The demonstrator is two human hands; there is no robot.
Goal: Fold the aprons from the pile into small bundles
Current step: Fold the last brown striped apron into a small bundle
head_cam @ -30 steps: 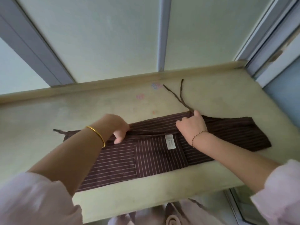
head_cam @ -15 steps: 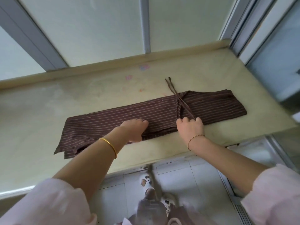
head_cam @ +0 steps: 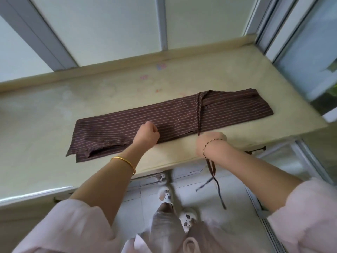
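Brown striped apron (head_cam: 169,121) lies folded into a long strip on the desk (head_cam: 45,110). Left hand (head_cam: 146,135), curled into a fist, presses its near edge. Right hand (head_cam: 209,143) grips the apron ties (head_cam: 199,114), drawing them over the desk's front edge.

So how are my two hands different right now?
The left hand rests as a loose fist on the folded striped apron, while the right hand sits at the counter edge, gripping the apron ties. The left wrist wears a gold bangle, the right a thin cord. Both are curled shut.
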